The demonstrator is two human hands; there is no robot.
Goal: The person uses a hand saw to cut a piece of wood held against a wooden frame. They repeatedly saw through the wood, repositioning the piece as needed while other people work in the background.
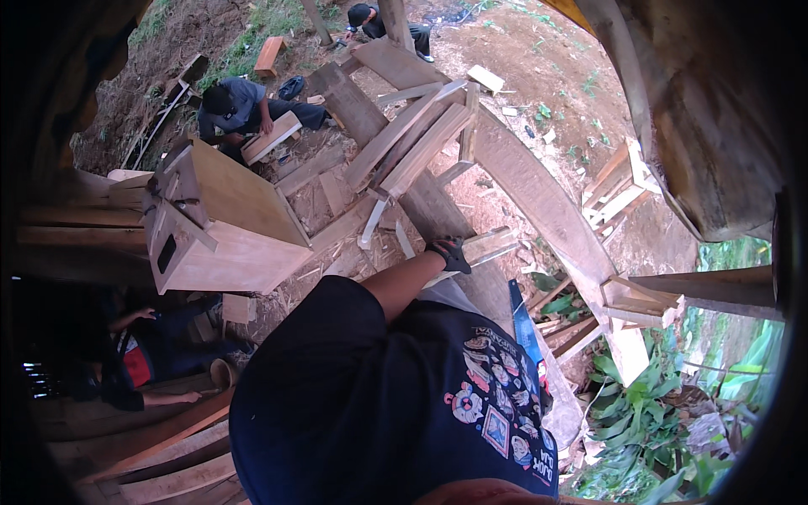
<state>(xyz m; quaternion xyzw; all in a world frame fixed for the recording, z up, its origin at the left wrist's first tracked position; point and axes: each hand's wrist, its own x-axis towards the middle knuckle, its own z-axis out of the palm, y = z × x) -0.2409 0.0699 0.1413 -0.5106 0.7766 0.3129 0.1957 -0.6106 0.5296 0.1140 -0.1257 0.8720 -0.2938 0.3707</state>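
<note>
My left hand [449, 253], in a dark glove, is closed over the near end of a pale piece of wood [490, 245]. The wood lies across a wide brown plank [436, 209]. Beyond the hand, two thick boards [427, 150] lean side by side on the bench frame. A handsaw with a blue blade [525, 326] shows beside my black shirt, to the right of the hand. My torso hides its lower part, and I cannot see what holds or supports it. My right hand is out of sight.
A wooden cabinet [231, 217] stands to the left. A long plank [539, 194] slopes down the right side toward leafy plants [627, 396]. Two people work beyond the bench, one handling a board [271, 137]; another person sits lower left by stacked timber [181, 454].
</note>
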